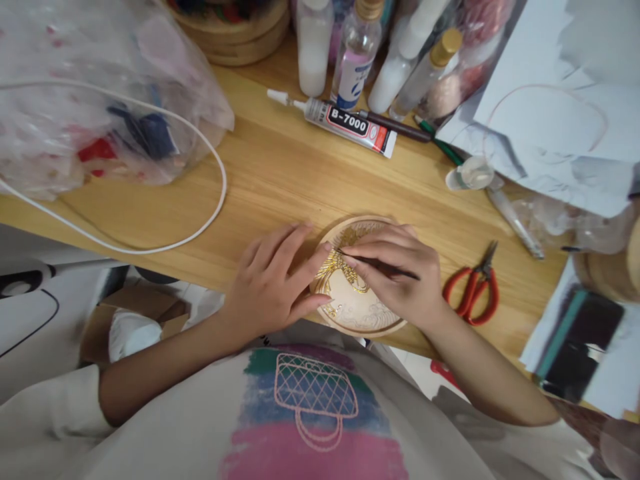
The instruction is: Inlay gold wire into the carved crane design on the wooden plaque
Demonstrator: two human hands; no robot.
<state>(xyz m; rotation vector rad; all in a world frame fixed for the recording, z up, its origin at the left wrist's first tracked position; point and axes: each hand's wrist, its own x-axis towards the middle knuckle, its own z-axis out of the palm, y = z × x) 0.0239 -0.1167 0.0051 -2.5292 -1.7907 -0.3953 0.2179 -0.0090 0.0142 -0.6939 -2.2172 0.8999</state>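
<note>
A round wooden plaque with a raised rim lies at the table's front edge. Gold wire-like lines form a pattern on its upper left part, and fine drawn lines show on the pale rest. My right hand pinches dark, slim tweezers, their tip on the gold pattern. The far part of the plaque is partly hidden by this hand. My left hand rests over the plaque's left rim, fingers spread, index fingertip close to the tweezers' tip. Nothing is held in it.
Red-handled pliers lie right of my right hand. Beyond the plaque are a B-7000 glue tube, a dark pen and several bottles. A white cable loops by a plastic bag at left. A phone lies right.
</note>
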